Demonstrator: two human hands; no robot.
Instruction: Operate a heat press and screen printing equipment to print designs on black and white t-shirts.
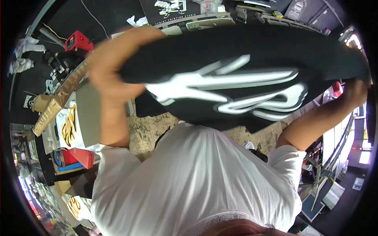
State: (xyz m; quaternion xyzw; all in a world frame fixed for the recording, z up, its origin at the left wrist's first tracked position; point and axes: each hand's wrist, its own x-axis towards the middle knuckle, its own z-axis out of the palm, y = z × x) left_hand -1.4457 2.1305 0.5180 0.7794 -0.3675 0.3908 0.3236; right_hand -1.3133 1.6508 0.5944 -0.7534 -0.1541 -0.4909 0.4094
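A black T-shirt (220, 47) with a large white print spreads across the upper middle, held up in front of my chest and blurred by motion. My left hand (114, 65) is closed on its left end, thumb below and fingers reaching over the top edge. At the far right my right hand (356, 91) grips the other end; cloth covers most of its fingers. The lower edge of the shirt hangs in uneven folds between my raised arms.
To the left are a long cardboard piece (59, 103), a white shirt with yellow-orange lettering (71, 125), a red box (81, 158) and a red device (78, 40) with a display. Flat boards (208, 24) line the back behind the shirt. Worn floor (146, 135) shows below.
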